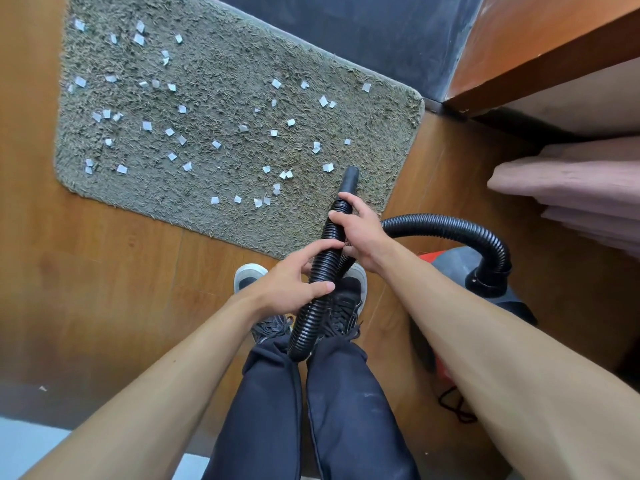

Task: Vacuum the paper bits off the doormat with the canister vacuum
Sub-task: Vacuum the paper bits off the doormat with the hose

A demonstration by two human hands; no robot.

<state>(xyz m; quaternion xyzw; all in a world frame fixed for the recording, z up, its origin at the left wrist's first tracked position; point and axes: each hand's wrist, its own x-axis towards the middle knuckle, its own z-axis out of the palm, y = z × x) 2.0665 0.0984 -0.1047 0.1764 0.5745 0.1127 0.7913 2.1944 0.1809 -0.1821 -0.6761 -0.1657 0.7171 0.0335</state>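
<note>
"Paper bits (181, 109) are all over the mat (225, 64). Are they heavy?"

"No, they look small and light. I think the air will lift them easily. But the hose (323, 258) looks bendy, so it may flop."

"Where should you hold it?"

"Up near the tip (349, 180). The right hand (360, 233) grips it there, and the left hand (294, 282) grips it lower down. The tip points at the mat's near corner. The vacuum (450, 268) sits on the floor (104, 254)."
</note>
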